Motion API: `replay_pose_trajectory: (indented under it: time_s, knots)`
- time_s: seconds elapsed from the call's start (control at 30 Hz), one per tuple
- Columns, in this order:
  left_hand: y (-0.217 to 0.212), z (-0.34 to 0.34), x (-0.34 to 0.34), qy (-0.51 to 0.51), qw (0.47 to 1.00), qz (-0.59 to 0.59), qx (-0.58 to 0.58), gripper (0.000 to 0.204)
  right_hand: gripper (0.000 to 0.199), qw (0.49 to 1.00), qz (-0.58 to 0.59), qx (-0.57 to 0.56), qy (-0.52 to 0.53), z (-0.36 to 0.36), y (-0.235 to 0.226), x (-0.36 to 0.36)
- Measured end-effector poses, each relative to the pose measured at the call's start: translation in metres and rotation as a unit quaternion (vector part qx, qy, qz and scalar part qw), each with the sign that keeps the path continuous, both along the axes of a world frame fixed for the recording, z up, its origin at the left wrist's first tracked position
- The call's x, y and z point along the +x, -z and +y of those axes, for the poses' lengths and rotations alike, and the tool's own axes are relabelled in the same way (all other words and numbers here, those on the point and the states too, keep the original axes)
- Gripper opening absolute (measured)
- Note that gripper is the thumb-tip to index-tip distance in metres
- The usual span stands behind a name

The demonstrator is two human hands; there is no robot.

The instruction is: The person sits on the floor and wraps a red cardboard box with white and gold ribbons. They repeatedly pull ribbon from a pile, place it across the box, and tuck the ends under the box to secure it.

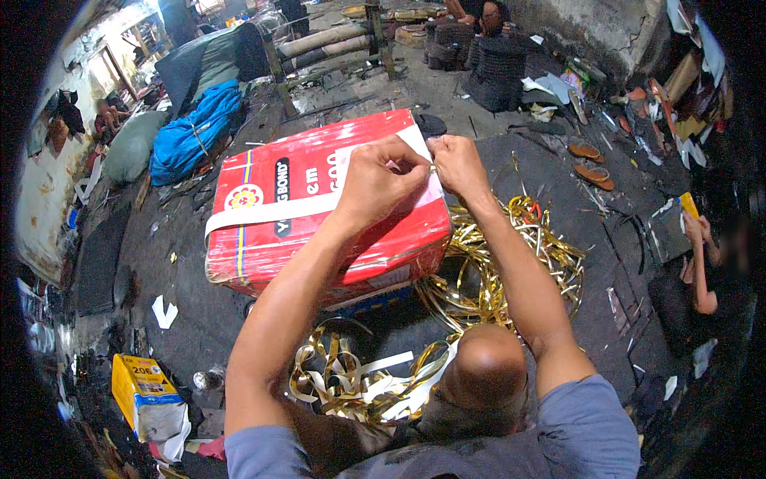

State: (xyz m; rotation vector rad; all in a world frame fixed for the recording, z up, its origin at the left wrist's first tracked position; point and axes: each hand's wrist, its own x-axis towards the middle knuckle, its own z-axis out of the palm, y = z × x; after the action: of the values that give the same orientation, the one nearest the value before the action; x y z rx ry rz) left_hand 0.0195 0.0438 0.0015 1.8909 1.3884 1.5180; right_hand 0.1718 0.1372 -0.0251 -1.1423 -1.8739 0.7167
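Both hands [419,172] pinch a white strip [287,209] atop the red box [319,239].

- A big red carton [319,207] lies on the dark floor in front of the seated person; it is boxy, with a round flower-like emblem in yellow and pink near its left end, a black label patch with light lettering beside it, and thin blue and yellow stripes down the left side
- A white strip [271,211] runs across the carton's top; both hands meet at its right end
- A yellow packet [146,397] sits at the lower left, well apart from the carton; upright, rectangular, with a pale blue-and-white panel on its face
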Motion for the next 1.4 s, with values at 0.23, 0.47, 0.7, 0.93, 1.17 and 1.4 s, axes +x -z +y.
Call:
replay_pose_trajectory:
  time_s: [0.23, 0.47, 0.7, 0.93, 1.17, 1.4]
  knots:
    - [0.001, 0.003, 0.0, 0.003, 0.999, -0.033, -0.043, 0.008, 0.035, 0.993, 0.117, -0.028, 0.016, 0.008, 0.085, -0.002]
    - [-0.001, 0.009, 0.002, 0.013, 0.999, -0.024, -0.038, 0.007, 0.031, 0.994, 0.049, -0.079, 0.062, 0.012, 0.248, 0.026]
    - [0.002, 0.002, 0.002, 0.017, 0.998, -0.035, -0.047, 0.006, 0.033, 0.975, -0.144, -0.133, 0.104, -0.029, 0.339, 0.051]
    - [-0.005, 0.008, 0.002, 0.011, 0.999, 0.006, -0.044, 0.005, 0.02, 0.965, -0.231, -0.067, 0.104, -0.028, 0.399, 0.067]
    - [0.005, 0.004, -0.016, 0.007, 0.999, -0.016, -0.047, 0.006, 0.025, 0.937, -0.188, -0.237, 0.175, -0.058, 0.397, 0.075]
    - [-0.008, 0.0, -0.012, 0.056, 0.985, 0.145, 0.07, 0.015, 0.035, 0.921, -0.203, -0.29, 0.164, -0.056, 0.362, 0.095]
